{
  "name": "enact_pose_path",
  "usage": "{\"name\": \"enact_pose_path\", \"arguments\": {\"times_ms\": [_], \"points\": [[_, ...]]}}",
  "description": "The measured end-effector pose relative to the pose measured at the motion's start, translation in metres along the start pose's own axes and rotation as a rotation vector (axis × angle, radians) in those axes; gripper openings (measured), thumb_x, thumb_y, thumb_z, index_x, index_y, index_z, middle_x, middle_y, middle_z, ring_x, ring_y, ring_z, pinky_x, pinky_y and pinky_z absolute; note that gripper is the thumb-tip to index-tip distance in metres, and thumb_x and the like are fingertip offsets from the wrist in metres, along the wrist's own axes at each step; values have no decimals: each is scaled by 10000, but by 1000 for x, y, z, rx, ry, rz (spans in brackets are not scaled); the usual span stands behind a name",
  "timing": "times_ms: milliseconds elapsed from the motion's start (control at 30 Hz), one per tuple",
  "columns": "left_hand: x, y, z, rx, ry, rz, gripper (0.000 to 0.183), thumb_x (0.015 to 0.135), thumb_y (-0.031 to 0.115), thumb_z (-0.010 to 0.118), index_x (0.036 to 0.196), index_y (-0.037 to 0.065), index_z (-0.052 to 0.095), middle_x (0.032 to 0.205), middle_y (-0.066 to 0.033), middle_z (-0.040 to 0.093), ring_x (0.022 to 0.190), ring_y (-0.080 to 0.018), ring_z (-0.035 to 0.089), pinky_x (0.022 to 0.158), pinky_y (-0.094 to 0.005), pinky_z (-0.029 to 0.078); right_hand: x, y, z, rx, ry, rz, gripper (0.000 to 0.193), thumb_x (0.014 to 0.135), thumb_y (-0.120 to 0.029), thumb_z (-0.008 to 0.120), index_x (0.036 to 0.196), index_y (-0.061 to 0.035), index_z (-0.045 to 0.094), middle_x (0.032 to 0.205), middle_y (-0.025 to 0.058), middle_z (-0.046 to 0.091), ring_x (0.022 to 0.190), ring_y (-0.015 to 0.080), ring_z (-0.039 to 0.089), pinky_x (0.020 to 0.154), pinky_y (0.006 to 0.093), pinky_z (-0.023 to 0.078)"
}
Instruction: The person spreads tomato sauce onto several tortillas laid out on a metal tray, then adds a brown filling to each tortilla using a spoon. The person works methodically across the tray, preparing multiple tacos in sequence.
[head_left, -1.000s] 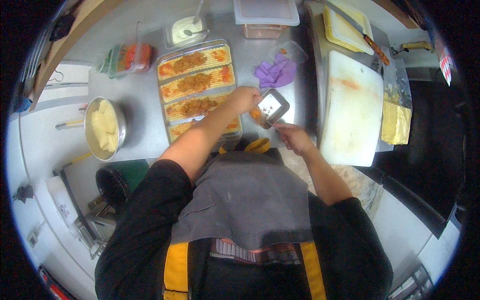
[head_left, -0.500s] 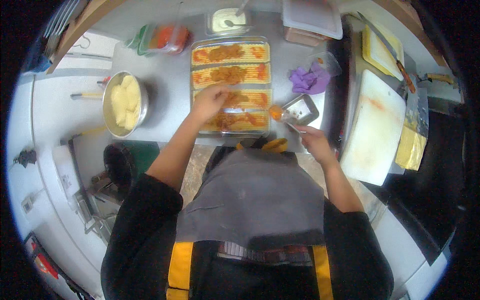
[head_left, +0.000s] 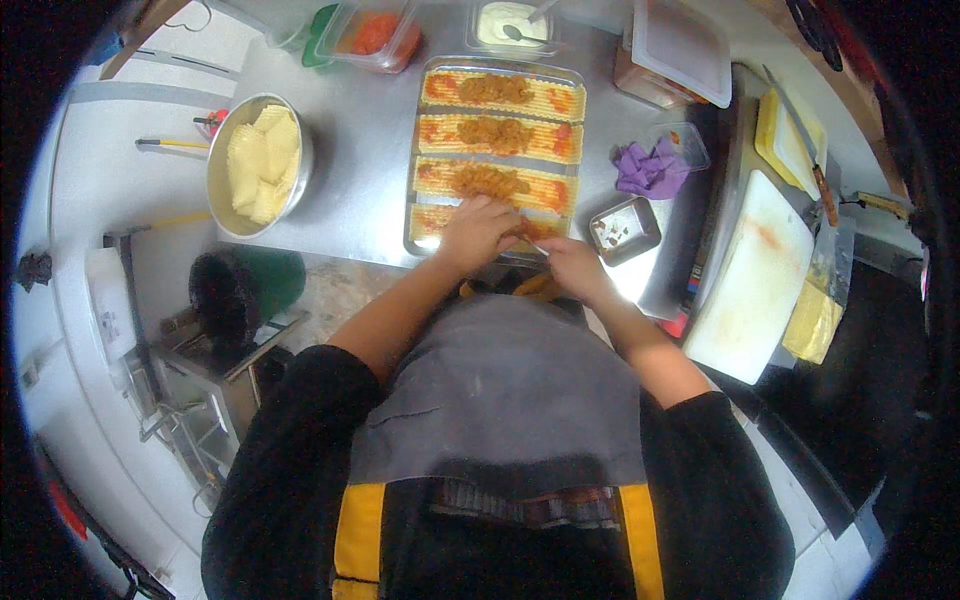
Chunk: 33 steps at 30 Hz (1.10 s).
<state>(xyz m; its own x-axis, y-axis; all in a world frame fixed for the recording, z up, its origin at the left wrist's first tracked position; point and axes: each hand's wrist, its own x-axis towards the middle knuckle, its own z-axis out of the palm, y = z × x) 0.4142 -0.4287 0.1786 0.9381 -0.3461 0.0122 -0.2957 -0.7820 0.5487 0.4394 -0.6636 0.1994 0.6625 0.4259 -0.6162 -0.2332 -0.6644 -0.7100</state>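
A metal tray [head_left: 411,160] holds several long ridged pasta strips, with reddish sauce on them and brown filling [head_left: 495,135] along their middles. Over the nearest strip, my left hand [head_left: 480,235] has its fingers bent together; their tips and whatever they pinch are hard to make out. My right hand [head_left: 578,268] grips a metal spoon [head_left: 540,249] by its handle at the tray's near edge. The spoon's far end meets my left fingers and is partly hidden. Just right of the tray sits a small metal pan [head_left: 655,232] with a few brown bits inside.
A metal bowl [head_left: 305,165] of pale ridged sheets stands left. Behind are a tub of red food [head_left: 375,40], a white cream container [head_left: 510,27] and a lidded box [head_left: 680,55]. Purple cloth [head_left: 650,170], a white cutting board [head_left: 755,280] and a knife [head_left: 795,120] lie right.
My right hand has brought the spoon from the small pan leftward to the nearest strip. The left hand has come nearer to me, meeting the spoon. The whole view has shifted slightly.
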Motion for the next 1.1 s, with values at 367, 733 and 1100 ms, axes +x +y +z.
{"name": "enact_pose_path", "arguments": {"times_ms": [367,733,1100], "points": [[-3,-14,17,214,-3,140,148,880,240,714,990,150,754,1078,1,700,1089,-255,596,950,-432,466,-44,10,-15,-12,150,233,437,948,-145,504,1326,-86,715,1188,239,740,1088,361,718,968,412,543],[35,28,19,44,-116,113,124,862,201,744,938,103,748,1104,-55,684,1110,-291,614,956,-464,489,-110,48,-96,-503,462,25,391,958,-89,509,1296,-40,697,1090,265,739,931,434,736,850,491,590],[112,79,85,3,-340,260,294,897,243,749,1111,43,721,1257,-140,636,1125,-360,650,959,-475,543,-101,64,-75,-579,473,92,403,918,-33,512,1300,14,631,919,290,727,868,445,742,775,527,603]]}}
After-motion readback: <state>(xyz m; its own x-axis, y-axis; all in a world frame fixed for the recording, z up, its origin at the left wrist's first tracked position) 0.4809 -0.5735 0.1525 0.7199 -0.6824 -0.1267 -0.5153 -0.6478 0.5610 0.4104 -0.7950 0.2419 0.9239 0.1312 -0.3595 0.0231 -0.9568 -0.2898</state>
